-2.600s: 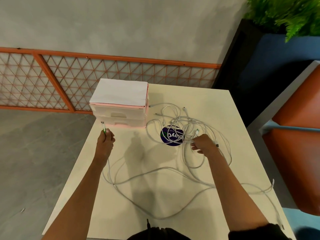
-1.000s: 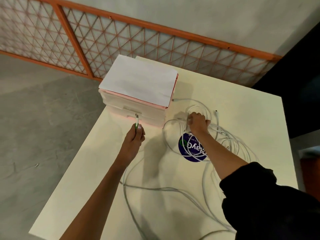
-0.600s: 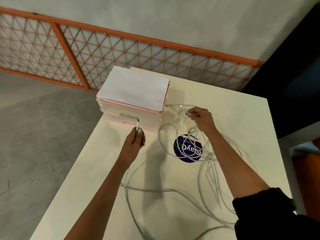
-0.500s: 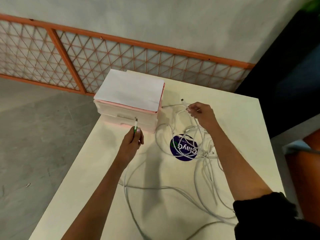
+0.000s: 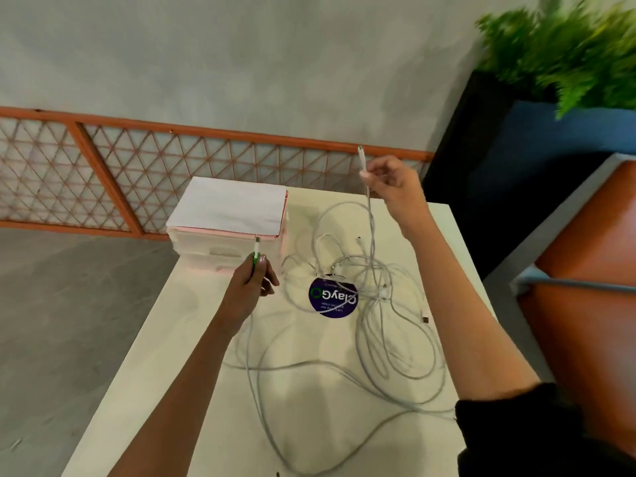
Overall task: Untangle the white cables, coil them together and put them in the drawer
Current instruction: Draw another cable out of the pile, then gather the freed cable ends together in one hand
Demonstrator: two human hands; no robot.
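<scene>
White cables in a loose, uncoiled tangle on the table, mostly right of centre, with long loops spilling toward the near edge. All outside the drawer unit.

Pinches one cable just below its plug with right hand, thumb and fingertips closed on it. Holds it well above the table, plug pointing up, cable dropping straight down into the tangle.

Grips another cable end in left hand, fingers curled round it, green plug sticking up out of the fist and cable trailing back under the wrist toward the near loops. Keeps left hand low, just in front of the drawer unit: small, pink and white, white top, drawers looking pushed in, at the far left corner of the table.

Round dark sticker on the table under the far part of the tangle, between both hands. Loose plug lying near the right edge. Black sleeve pushed up on right arm, left arm bare.

Beyond the table: orange lattice fence against a grey wall, blurred green plant far right, orange seat on the right.
</scene>
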